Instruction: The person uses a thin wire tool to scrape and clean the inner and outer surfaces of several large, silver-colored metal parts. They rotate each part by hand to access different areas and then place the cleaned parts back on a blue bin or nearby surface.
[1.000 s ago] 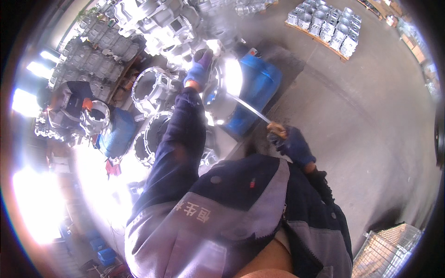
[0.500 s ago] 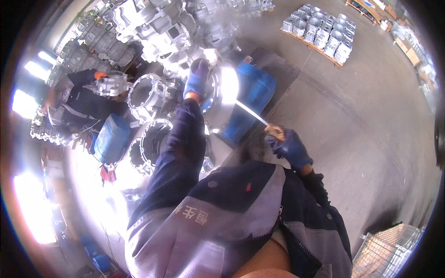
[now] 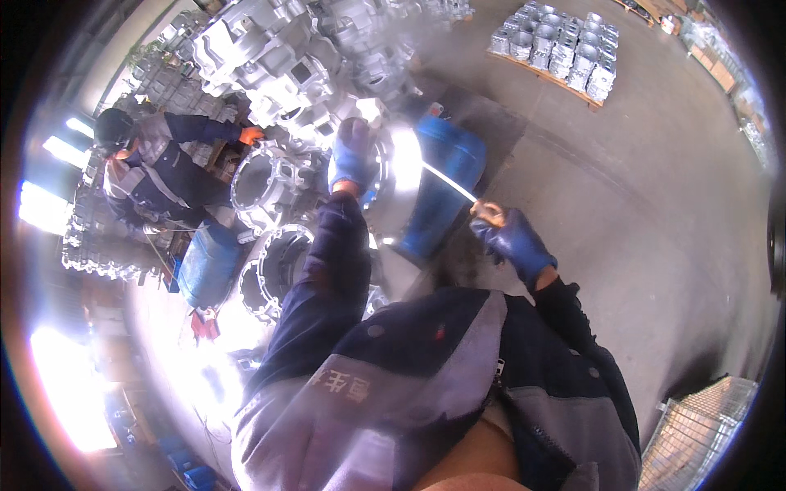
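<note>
My right hand [image 3: 517,242], in a dark blue glove, is closed round the handle of a wooden-handled tool [image 3: 449,181] with a long, bright, straight shaft. Its far tip is lost in glare at the open round mouth of a silver cast-metal housing [image 3: 403,164]. On the near left rim of that housing rests my left hand [image 3: 350,157], also gloved in blue, its fingers bent over the metal. What the fingertips grip is partly hidden. Two ring-mouthed castings, one a silver housing [image 3: 255,182] and one darker inside [image 3: 282,255], stand left of my left forearm.
Large castings [image 3: 270,57] are piled beyond my hands. A blue plastic drum [image 3: 446,176] lies behind the shaft, another blue container [image 3: 209,262] at the left. A co-worker [image 3: 176,155] stands at left. A loaded pallet [image 3: 561,49] is far right, a wire cage [image 3: 700,434] near right.
My right hand and the tool have shifted slightly outward to the right. My left hand stays on the housing. The co-worker has straightened, an orange-gloved hand now reaching further right.
</note>
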Action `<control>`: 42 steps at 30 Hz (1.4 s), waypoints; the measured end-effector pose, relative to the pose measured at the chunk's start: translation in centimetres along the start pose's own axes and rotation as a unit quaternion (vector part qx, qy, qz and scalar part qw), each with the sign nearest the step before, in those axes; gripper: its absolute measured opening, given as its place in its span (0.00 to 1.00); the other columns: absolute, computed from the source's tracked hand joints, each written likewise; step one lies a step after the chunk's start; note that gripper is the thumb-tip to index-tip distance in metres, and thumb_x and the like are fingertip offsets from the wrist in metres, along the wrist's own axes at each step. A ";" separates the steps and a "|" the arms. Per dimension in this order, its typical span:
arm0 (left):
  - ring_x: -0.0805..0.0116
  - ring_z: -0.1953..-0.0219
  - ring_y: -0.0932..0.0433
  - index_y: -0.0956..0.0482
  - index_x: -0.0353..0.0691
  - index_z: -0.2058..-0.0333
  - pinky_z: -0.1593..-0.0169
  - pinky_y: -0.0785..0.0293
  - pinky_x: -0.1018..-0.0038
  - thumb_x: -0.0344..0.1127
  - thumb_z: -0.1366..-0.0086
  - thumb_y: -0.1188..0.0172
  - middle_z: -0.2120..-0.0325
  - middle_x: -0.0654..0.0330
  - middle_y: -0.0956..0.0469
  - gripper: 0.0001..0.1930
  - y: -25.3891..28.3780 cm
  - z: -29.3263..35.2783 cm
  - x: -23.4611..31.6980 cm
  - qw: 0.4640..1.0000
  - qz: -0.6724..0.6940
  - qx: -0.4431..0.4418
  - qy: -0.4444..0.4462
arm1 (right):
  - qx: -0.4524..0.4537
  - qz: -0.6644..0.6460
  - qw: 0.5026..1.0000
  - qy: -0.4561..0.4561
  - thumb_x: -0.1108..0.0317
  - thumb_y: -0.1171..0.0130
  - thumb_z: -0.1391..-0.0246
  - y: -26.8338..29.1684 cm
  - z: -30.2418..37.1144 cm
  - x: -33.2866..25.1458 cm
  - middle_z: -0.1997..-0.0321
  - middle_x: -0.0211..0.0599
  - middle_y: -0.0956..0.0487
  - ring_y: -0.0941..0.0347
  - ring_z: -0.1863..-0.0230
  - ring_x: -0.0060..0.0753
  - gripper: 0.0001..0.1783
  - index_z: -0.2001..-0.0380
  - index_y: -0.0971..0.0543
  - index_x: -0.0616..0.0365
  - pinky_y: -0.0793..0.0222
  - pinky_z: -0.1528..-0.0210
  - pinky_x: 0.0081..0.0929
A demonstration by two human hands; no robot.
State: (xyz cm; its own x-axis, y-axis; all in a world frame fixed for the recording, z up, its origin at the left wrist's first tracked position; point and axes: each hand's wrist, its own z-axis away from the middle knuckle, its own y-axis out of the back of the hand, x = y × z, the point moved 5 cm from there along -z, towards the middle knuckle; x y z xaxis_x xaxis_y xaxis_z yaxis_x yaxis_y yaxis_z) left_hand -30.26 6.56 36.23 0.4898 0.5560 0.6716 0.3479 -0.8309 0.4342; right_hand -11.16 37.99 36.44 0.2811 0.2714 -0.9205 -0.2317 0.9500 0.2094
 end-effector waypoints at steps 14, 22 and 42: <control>0.81 0.69 0.31 0.22 0.40 0.60 0.63 0.33 0.80 0.45 0.30 0.47 0.70 0.71 0.26 0.14 -0.4 0.1 -2.5 0.963 0.201 0.007 0.177 | -0.062 0.044 0.997 0.032 0.53 0.42 0.39 -0.2 -0.3 -1.3 0.52 0.35 0.19 0.23 0.57 0.24 0.24 0.44 0.26 0.53 0.28 0.56 0.22; 0.81 0.69 0.33 0.23 0.40 0.60 0.63 0.34 0.80 0.44 0.30 0.46 0.70 0.71 0.27 0.13 0.3 0.7 -2.0 0.965 0.191 0.028 0.180 | -0.049 0.038 0.998 -0.007 0.56 0.42 0.39 -0.2 -1.0 -2.3 0.52 0.37 0.18 0.21 0.60 0.24 0.22 0.46 0.24 0.55 0.27 0.59 0.22; 0.78 0.67 0.29 0.23 0.38 0.60 0.60 0.30 0.79 0.43 0.29 0.47 0.69 0.69 0.25 0.13 0.3 0.1 -2.1 0.980 0.117 0.004 0.161 | -0.020 0.028 0.999 -0.021 0.56 0.40 0.41 0.3 -1.0 -2.3 0.67 0.31 0.17 0.27 0.77 0.18 0.22 0.47 0.23 0.56 0.32 0.76 0.18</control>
State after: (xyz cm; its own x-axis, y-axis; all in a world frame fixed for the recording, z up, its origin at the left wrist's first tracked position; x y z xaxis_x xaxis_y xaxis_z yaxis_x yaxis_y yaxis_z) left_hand -31.14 5.13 34.91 0.2793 0.3128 0.9078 0.2623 -0.9343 0.2413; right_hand -12.77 37.49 38.30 0.3060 0.3309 -0.8927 -0.2841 0.9267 0.2460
